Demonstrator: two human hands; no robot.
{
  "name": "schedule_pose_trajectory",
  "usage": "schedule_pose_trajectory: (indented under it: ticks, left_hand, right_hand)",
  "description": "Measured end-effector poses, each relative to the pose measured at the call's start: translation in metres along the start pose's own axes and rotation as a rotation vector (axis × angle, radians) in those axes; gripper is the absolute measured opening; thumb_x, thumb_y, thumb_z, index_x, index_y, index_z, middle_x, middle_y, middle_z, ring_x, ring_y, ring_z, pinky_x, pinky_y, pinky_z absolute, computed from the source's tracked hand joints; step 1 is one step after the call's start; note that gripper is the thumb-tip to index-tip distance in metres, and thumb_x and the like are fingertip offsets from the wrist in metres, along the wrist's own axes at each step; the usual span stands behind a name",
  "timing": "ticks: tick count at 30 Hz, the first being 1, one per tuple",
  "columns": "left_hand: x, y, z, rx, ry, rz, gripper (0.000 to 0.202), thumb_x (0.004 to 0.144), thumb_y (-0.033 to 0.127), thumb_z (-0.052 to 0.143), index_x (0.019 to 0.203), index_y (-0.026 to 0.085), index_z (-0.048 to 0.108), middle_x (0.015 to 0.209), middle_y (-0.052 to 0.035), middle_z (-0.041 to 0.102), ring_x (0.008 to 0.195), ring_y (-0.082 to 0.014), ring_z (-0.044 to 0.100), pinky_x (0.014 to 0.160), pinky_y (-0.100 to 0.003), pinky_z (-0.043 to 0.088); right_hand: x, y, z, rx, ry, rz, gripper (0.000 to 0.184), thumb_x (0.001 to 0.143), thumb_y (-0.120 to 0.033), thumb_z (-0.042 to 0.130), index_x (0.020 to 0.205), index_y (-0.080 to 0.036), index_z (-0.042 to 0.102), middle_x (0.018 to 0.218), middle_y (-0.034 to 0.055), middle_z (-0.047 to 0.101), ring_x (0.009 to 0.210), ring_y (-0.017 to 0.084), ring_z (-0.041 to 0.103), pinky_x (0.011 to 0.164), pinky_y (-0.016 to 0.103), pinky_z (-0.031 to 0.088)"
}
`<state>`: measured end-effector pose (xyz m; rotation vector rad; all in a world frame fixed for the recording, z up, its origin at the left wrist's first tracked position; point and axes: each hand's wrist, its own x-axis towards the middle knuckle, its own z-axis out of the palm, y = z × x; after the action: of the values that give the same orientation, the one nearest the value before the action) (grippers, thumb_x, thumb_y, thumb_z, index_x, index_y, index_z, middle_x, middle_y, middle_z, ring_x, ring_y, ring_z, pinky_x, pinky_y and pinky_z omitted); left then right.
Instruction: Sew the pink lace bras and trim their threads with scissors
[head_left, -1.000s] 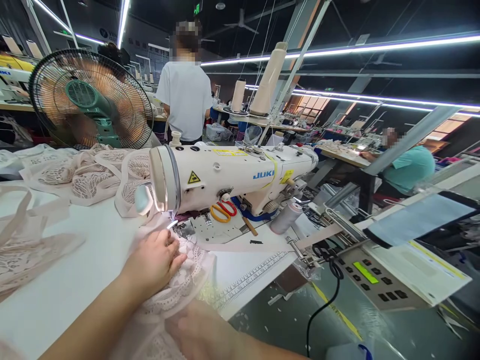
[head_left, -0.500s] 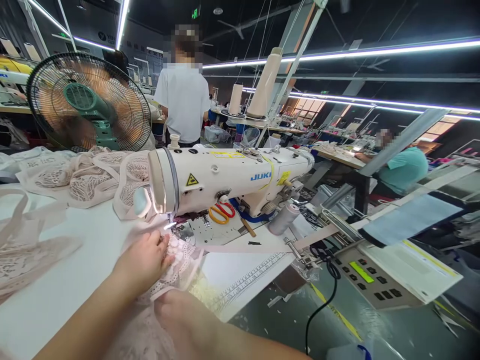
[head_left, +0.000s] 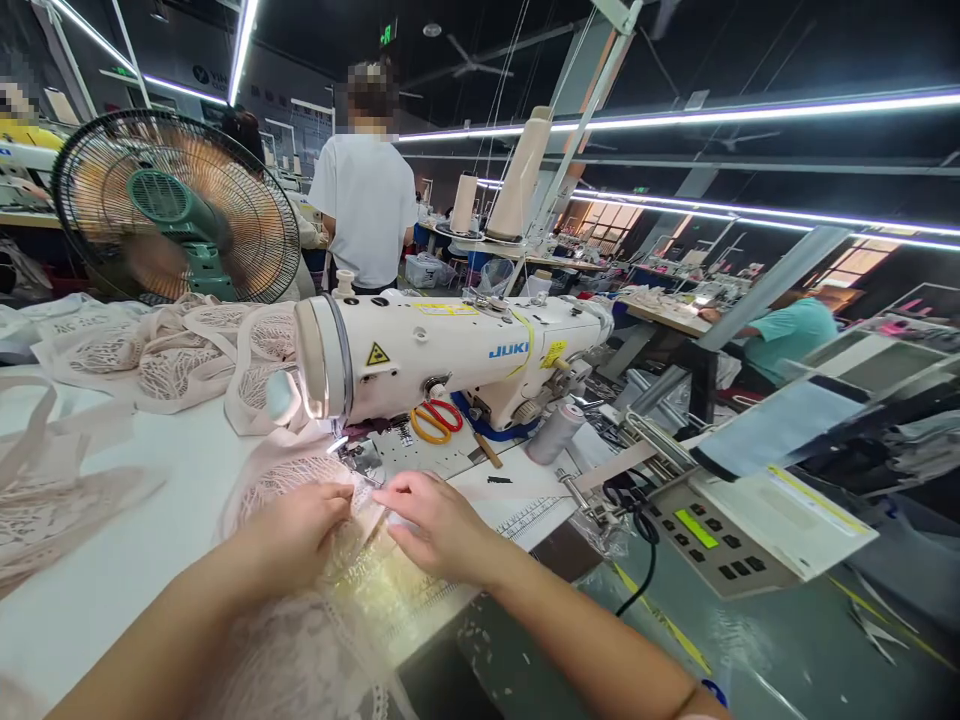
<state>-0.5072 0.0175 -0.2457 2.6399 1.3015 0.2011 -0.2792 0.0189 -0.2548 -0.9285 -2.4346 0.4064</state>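
Pale pink lace made up the garment (head_left: 281,480) that lay directly under and between the two hands, on the white counter (head_left: 172,470). It spread beyond the fingers of the left hand (head_left: 292,530) toward the sewing machine (head_left: 420,345), and more of it hung below both wrists. The left hand's fingers bent over the fabric; whether they gripped it or only pressed could not be told. The right hand (head_left: 446,525) had its thumb and fingers closed on the fabric's edge, just beside the left fingertips and near the needle area.

One pair of scissors (head_left: 430,436), with a yellow and a red handle, lay beneath the machine's arm. One grey spool (head_left: 555,435) leaned on the machine's right, and two beige thread cones (head_left: 517,175) stood behind it. Further lace pieces (head_left: 176,375) overlapped at the left, too tangled to count. One control box (head_left: 727,540) sat at the right. Beyond were one fan (head_left: 161,195), a standing person in white (head_left: 367,210) and another in teal (head_left: 795,335).
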Motion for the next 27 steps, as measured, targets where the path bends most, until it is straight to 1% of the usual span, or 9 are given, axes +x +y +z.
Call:
schedule_pose_trajectory:
  ticks: [2, 3, 4, 7, 9, 12, 18, 21, 27]
  left_hand:
    - [0.003, 0.012, 0.001, -0.021, 0.020, -0.034, 0.025, 0.080, 0.020, 0.043, 0.088, 0.018, 0.067, 0.107, -0.0098, 0.067, 0.101, -0.0237, 0.062, 0.089, -0.036, 0.049]
    - [0.004, 0.016, 0.001, -0.007, 0.013, -0.062, 0.023, 0.079, 0.024, 0.047, 0.091, 0.018, 0.066, 0.107, -0.0107, 0.066, 0.098, -0.0248, 0.062, 0.087, -0.038, 0.050]
    - [0.005, 0.018, 0.002, 0.014, -0.002, -0.082, 0.027, 0.077, 0.027, 0.051, 0.098, 0.017, 0.064, 0.110, -0.0121, 0.064, 0.100, -0.0268, 0.061, 0.087, -0.040, 0.050]
    - [0.005, 0.020, 0.007, 0.083, -0.043, -0.108, 0.058, 0.071, 0.035, 0.061, 0.124, 0.012, 0.055, 0.128, -0.0176, 0.055, 0.115, -0.0341, 0.053, 0.093, -0.046, 0.047]
    - [0.004, 0.019, 0.011, 0.121, -0.060, -0.102, 0.062, 0.072, 0.036, 0.060, 0.128, 0.013, 0.053, 0.138, -0.0174, 0.049, 0.120, -0.0353, 0.049, 0.096, -0.048, 0.045]
    - [0.001, 0.016, 0.012, 0.151, -0.055, -0.068, 0.053, 0.073, 0.028, 0.058, 0.124, 0.017, 0.057, 0.139, -0.0132, 0.050, 0.116, -0.0321, 0.052, 0.097, -0.047, 0.044]
    - [-0.002, 0.009, 0.004, 0.146, 0.012, 0.004, 0.046, 0.073, 0.009, 0.049, 0.111, 0.027, 0.065, 0.125, -0.0051, 0.061, 0.105, -0.0267, 0.057, 0.089, -0.043, 0.047]
    - [-0.001, 0.003, 0.003, 0.129, 0.034, 0.044, 0.047, 0.074, 0.006, 0.046, 0.110, 0.030, 0.066, 0.122, -0.0023, 0.064, 0.110, -0.0274, 0.055, 0.092, -0.046, 0.042]
    - [0.002, -0.004, 0.006, 0.117, 0.062, 0.096, 0.038, 0.078, 0.008, 0.046, 0.103, 0.025, 0.069, 0.119, -0.0020, 0.067, 0.110, -0.0268, 0.054, 0.093, -0.046, 0.038]
  right_hand:
    - [0.004, 0.011, 0.001, -0.198, -0.081, -0.077, 0.035, 0.081, -0.015, 0.053, 0.114, -0.021, 0.064, 0.117, 0.0101, 0.060, 0.104, 0.023, 0.052, 0.088, 0.037, 0.046]
    - [0.004, 0.015, 0.003, -0.258, -0.110, -0.111, 0.032, 0.081, -0.015, 0.052, 0.109, -0.021, 0.065, 0.120, 0.0091, 0.059, 0.105, 0.024, 0.051, 0.088, 0.038, 0.046]
    - [0.003, 0.018, 0.005, -0.299, -0.124, -0.145, 0.028, 0.081, -0.015, 0.051, 0.105, -0.020, 0.066, 0.123, 0.0083, 0.059, 0.107, 0.024, 0.050, 0.088, 0.038, 0.046]
    - [-0.004, 0.020, 0.011, -0.327, -0.110, -0.236, 0.027, 0.080, -0.013, 0.049, 0.102, -0.016, 0.065, 0.121, 0.0071, 0.063, 0.108, 0.024, 0.051, 0.089, 0.038, 0.045]
    - [-0.009, 0.020, 0.012, -0.297, -0.110, -0.277, 0.030, 0.078, -0.011, 0.048, 0.104, -0.014, 0.063, 0.115, 0.0075, 0.065, 0.106, 0.023, 0.053, 0.090, 0.037, 0.045]
    - [-0.014, 0.016, 0.013, -0.248, -0.142, -0.294, 0.034, 0.077, -0.010, 0.047, 0.107, -0.011, 0.062, 0.113, 0.0092, 0.065, 0.104, 0.021, 0.055, 0.093, 0.034, 0.045]
    - [-0.013, 0.006, 0.018, -0.231, -0.169, -0.261, 0.035, 0.079, -0.013, 0.046, 0.112, -0.010, 0.059, 0.121, 0.0115, 0.062, 0.102, 0.022, 0.055, 0.091, 0.036, 0.046]
    - [-0.008, 0.002, 0.024, -0.217, -0.162, -0.229, 0.033, 0.081, -0.014, 0.046, 0.112, -0.011, 0.058, 0.123, 0.0114, 0.061, 0.104, 0.022, 0.055, 0.092, 0.036, 0.046]
    - [0.005, -0.009, 0.031, -0.226, -0.149, -0.145, 0.037, 0.083, -0.019, 0.046, 0.117, -0.008, 0.056, 0.124, 0.0139, 0.060, 0.112, 0.025, 0.053, 0.096, 0.040, 0.044]
